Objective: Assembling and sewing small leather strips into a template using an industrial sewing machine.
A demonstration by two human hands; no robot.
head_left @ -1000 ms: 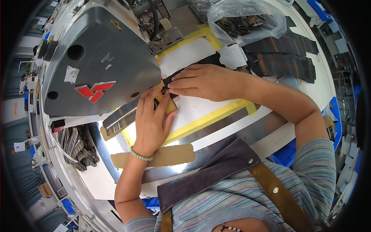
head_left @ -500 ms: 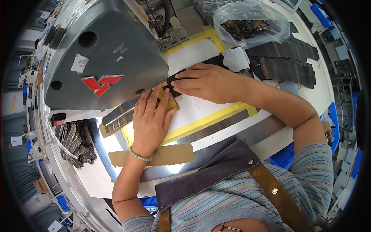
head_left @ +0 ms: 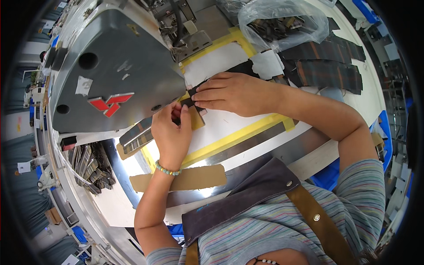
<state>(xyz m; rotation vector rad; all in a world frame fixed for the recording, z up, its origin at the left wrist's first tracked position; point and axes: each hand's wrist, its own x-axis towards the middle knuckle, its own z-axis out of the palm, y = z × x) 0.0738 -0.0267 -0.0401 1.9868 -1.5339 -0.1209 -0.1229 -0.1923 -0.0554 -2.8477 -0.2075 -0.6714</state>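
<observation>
My right hand (head_left: pixel 234 95) lies flat with outstretched fingers on a dark fabric strip (head_left: pixel 240 70), pressing it onto the white work plate (head_left: pixel 225 137). To its left, my left hand (head_left: pixel 171 132) is closed, thumb and fingers pinched at the near end of this dark fabric. A tan card piece (head_left: pixel 196 123) sits under the fabric between the hands. A plaid strip (head_left: pixel 138 133) on tan card reaches out to the left from behind my left hand. The grey machine head (head_left: pixel 119 75) overhangs the plate there and hides part of the work.
Yellow tape (head_left: pixel 229 138) borders the plate. A tan card strip (head_left: pixel 190 177) lies near me. At the back stand a clear bag of fabric pieces (head_left: pixel 287 24) and metal machine parts (head_left: pixel 192 42). Plaid panels (head_left: pixel 329 73) lie right; bundled strips (head_left: pixel 92 165) lie left.
My left hand has gone from fingers spread flat over the strip to curled in a pinch at the dark fabric. My right hand has stayed nearly in place. The whole view has shifted slightly.
</observation>
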